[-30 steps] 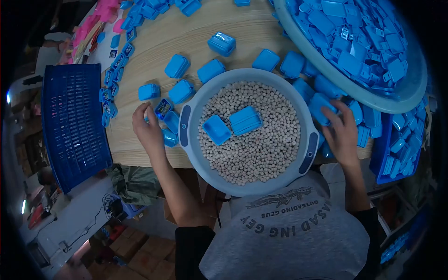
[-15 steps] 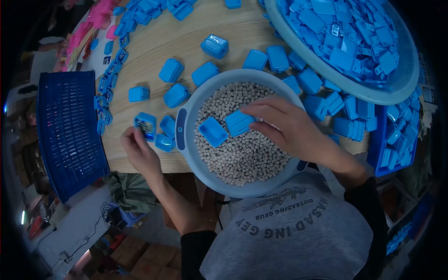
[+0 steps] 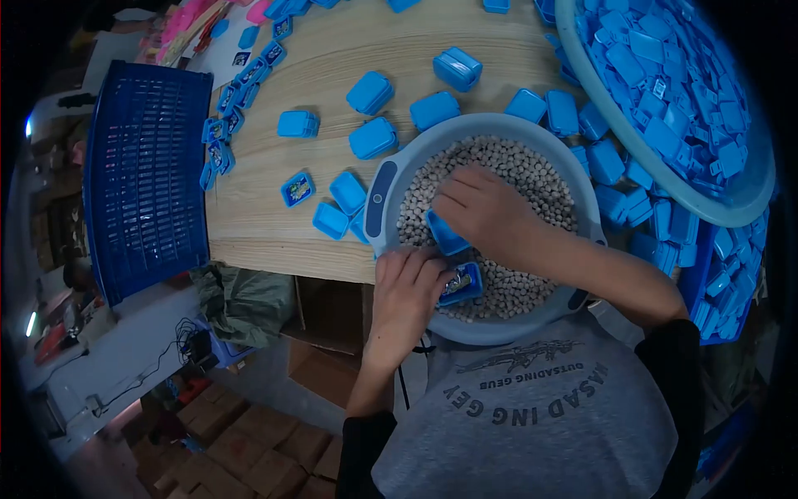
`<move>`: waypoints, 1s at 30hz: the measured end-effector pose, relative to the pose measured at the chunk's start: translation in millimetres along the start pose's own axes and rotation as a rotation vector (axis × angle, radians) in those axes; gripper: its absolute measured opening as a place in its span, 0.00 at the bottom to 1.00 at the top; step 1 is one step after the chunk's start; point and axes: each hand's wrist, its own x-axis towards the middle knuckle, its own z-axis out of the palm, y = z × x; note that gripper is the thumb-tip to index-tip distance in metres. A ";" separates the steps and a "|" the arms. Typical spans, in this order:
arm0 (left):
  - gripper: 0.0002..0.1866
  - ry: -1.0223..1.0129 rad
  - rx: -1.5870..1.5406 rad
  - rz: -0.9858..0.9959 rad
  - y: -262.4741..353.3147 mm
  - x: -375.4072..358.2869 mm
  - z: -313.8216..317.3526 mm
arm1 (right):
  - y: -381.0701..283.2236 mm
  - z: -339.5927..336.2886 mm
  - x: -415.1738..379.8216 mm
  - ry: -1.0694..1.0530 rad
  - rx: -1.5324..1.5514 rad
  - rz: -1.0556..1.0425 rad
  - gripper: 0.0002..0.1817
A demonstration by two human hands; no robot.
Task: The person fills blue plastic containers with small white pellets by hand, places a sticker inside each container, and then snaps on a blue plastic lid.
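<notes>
My left hand holds a small open blue case, its printed inside facing up, over the near side of the grey-blue basin; fingers closed around its left edge. My right hand holds a second blue piece, pinched between thumb and fingers and tilted down into the pale beads that fill the basin, just above the open case. The basin sits at the near edge of the wooden worktop, its rim overhanging toward me. Closed blue cases lie scattered on the worktop beyond and left of the basin; one open case lies face up to its left. At the far right corner, a large basin is heaped with blue cases. A dark blue crate stands off the left edge of the worktop.
</notes>
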 end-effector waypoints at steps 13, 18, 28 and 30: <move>0.07 0.524 -0.248 -0.474 -157.0 5.5 -23.8 | 0.6 4.8 -5.2 -0.011 -0.105 -0.296 0.10; 0.10 0.364 -0.053 -0.487 -208.2 2.2 -10.8 | -8.6 -48.6 -55.1 0.076 -0.244 -0.077 0.08; 0.15 0.447 0.073 -0.568 -188.9 -9.6 -3.3 | -25.8 -44.5 -99.0 -0.446 0.157 0.227 0.09; 0.16 0.421 0.213 -0.527 -171.9 -10.0 -15.7 | -20.6 -43.4 -90.4 -0.596 0.383 0.321 0.08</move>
